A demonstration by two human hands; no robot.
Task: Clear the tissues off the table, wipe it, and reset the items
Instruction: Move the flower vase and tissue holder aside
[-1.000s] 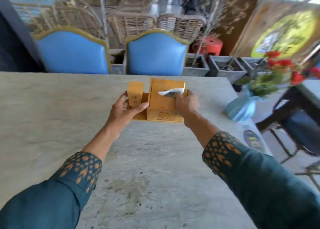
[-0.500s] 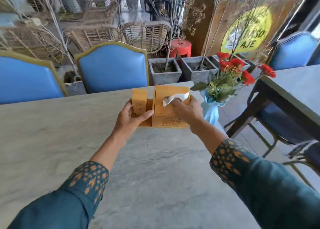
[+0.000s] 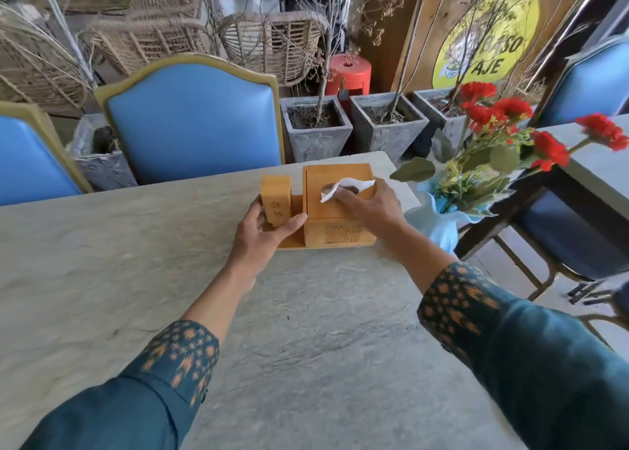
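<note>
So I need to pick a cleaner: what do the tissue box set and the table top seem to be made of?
Tissue box set: looks like light wood or bamboo, smooth matte finish, with engraved markings on its front. Table top: looks like grey stone or a stone-look surface, matte, with uneven mottled veining; which one cannot be told.

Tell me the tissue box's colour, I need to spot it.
Honey-yellow wood, the tissue box shows best in the head view.

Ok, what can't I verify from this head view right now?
- Tissue stock inside the wooden tissue box: closed walls, and the right hand covers the slot.
- Carved characters on the small wooden holder: too small; left hand partly covers it.
- Flower vase base: beyond the table edge.
</note>
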